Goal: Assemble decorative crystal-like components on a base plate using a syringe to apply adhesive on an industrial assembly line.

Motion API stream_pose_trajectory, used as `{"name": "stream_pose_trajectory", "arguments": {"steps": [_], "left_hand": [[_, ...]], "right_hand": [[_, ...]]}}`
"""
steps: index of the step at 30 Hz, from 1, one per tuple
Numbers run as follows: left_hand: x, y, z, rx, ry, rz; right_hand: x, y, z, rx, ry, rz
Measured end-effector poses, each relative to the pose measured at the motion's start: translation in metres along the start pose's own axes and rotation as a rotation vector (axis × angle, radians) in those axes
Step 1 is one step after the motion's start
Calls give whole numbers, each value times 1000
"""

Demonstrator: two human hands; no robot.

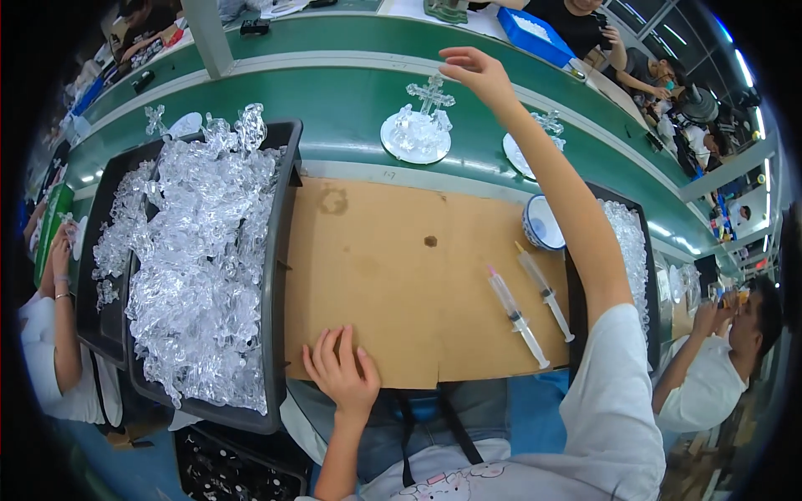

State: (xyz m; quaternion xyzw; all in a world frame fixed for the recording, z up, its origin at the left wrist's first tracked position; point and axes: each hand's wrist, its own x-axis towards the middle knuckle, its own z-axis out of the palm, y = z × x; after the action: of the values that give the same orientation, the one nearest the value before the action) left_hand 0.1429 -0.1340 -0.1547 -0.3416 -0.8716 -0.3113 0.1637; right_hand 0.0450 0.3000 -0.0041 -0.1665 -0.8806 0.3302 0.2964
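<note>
My left hand (342, 367) lies with spread fingers on the near edge of a brown cardboard sheet (376, 259), holding nothing. My right arm reaches far forward. My right hand (480, 77) is in the air over the green bench, its fingers apart and empty. Just left of and below it stands a clear plastic cross (431, 93), upright among clear pieces on a white round disc (416, 152). A second clear cross (549, 123) on a white disc (520, 157) is partly hidden behind my right forearm.
A black crate (280, 250) heaped with clear plastic parts (200, 267) flanks the cardboard; another crate of clear pieces (625, 250) is at right. Two syringes (516, 317) and a blue-and-white bowl (543, 224) are on the cardboard. A green conveyor (334, 113) runs behind. Co-workers sit around.
</note>
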Motion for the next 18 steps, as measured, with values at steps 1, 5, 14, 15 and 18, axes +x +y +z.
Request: {"name": "stream_pose_trajectory", "arguments": {"steps": [1, 5, 14, 15, 18], "left_hand": [[0, -2, -2, 9, 10, 13], [-5, -8, 2, 27, 25, 27], [-2, -12, 10, 51, 70, 71], [-1, -12, 11, 54, 72, 77], [-1, -10, 12, 51, 76, 85]], "right_hand": [[-21, -30, -10, 240, -47, 28], [-159, -159, -27, 897, -394, 133], [-311, -322, -70, 1444, -795, -286], [-314, -331, -72, 1491, -830, -330], [-332, -355, -65, 1511, -892, -275]]}}
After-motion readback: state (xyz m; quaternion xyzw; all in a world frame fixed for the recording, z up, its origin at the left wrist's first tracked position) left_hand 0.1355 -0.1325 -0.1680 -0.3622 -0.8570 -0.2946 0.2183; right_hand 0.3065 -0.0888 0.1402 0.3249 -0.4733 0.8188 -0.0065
